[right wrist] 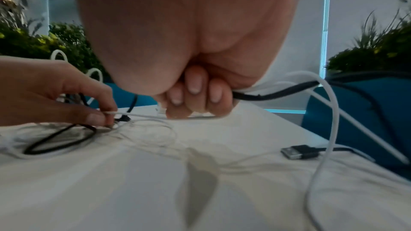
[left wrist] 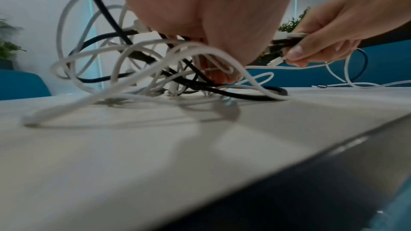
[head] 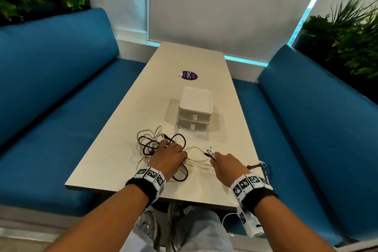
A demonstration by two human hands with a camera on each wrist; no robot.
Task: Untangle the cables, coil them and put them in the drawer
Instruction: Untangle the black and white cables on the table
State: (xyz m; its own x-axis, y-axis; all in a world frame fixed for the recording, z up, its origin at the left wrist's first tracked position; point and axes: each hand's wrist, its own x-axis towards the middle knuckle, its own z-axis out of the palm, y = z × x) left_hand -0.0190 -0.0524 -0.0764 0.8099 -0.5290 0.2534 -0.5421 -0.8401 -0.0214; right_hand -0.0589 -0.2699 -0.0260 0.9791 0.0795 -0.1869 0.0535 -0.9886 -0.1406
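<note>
A tangle of white and black cables [head: 151,143] [left wrist: 138,62] lies on the near part of the pale table [head: 184,57]. My left hand [head: 180,155] rests over the tangle, thumb and finger pinching a thin white cable [right wrist: 142,115] low on the table. My right hand [head: 214,158] [right wrist: 195,99] grips a bundle of cable ends [head: 210,152] [left wrist: 286,39], fingers curled round them, just right of the tangle. A black cable [right wrist: 278,94] runs out of that fist to the right. The white two-drawer unit [head: 194,108] stands behind the tangle with both drawers shut.
A black USB plug [right wrist: 298,152] lies by the table's right edge, where cables [head: 264,168] hang over. A purple sticker [head: 189,75] lies beyond the drawers. Blue benches [head: 61,88] [head: 317,118] flank the table, with plants [head: 347,43] behind.
</note>
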